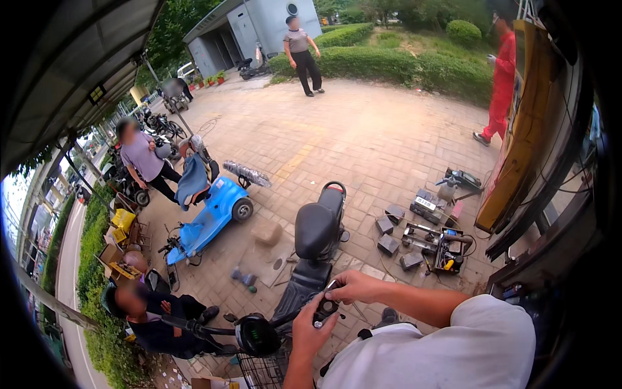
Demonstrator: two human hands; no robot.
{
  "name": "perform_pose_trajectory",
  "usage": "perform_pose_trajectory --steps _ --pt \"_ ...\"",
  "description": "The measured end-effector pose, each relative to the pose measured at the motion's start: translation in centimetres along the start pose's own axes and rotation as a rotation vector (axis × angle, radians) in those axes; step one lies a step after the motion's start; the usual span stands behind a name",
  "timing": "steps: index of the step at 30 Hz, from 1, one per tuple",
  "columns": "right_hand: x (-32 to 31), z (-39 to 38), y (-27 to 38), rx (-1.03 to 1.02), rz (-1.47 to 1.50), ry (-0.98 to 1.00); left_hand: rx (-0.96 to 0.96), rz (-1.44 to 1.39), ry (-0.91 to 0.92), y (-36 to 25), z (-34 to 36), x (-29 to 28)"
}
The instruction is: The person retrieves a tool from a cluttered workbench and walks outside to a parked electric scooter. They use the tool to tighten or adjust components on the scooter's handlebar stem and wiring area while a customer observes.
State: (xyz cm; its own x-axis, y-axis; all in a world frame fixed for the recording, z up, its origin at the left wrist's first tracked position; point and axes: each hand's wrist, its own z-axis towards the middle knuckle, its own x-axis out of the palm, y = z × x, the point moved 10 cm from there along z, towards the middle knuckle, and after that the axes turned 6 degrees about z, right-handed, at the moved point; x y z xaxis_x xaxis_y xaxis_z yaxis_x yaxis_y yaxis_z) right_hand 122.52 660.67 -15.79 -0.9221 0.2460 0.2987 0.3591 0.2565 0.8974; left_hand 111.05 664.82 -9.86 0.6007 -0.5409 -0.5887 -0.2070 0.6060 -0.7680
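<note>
Item 1: a small black device (326,307), held at the lower centre of the view, just above the right end of a black scooter's handlebar (194,324). The left hand (312,332) is seen clenched around its lower part from below, thumb on its face; the right hand (355,286) is seen with fingertips pinched on its upper end, the forearm entering from the right across a white-clad shoulder. Whether the device is fixed to the handlebar cannot be told. Item 2: the black scooter (315,243), stood directly ahead of the hands, with a black saddle, a round dark display (257,335) at the handlebar centre and a wire basket (262,373) below it. Item 3: a blue scooter (210,217), parked to the left on the brick paving (363,129), a blue cloth draped over its seat. Item 4: several dark grey battery blocks (387,235) and an open toolbox (446,249), laid on the paving to the right of the black scooter. Item 5: 4 other persons are recorded: 1 crouched at lower left beside the handlebar, 1 in a lilac top bent beside the blue scooter, 1 in a striped top standing far off near a grey kiosk (259,29), 1 in red standing at upper right by a trimmed hedge (414,65).
</note>
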Motion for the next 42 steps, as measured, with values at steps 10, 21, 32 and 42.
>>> perform_pose_trajectory --steps 10,21,32,42 --pt "-2.0 -0.1 -0.9 -0.016 0.072 -0.008 0.027 -0.042 0.016 -0.5 0.8 1.7" --pt "-3.1 -1.1 0.2 -0.008 0.014 -0.054 0.008 -0.081 0.048 -0.8 1.8 2.8" --pt "-3.8 -1.2 0.6 -0.052 -0.028 -0.107 -0.025 -0.119 0.062 0.4 2.0 3.7" --pt "-2.0 -2.9 2.6 -0.225 -0.302 -0.129 -0.194 -0.351 -0.107 1.6 2.3 1.4"
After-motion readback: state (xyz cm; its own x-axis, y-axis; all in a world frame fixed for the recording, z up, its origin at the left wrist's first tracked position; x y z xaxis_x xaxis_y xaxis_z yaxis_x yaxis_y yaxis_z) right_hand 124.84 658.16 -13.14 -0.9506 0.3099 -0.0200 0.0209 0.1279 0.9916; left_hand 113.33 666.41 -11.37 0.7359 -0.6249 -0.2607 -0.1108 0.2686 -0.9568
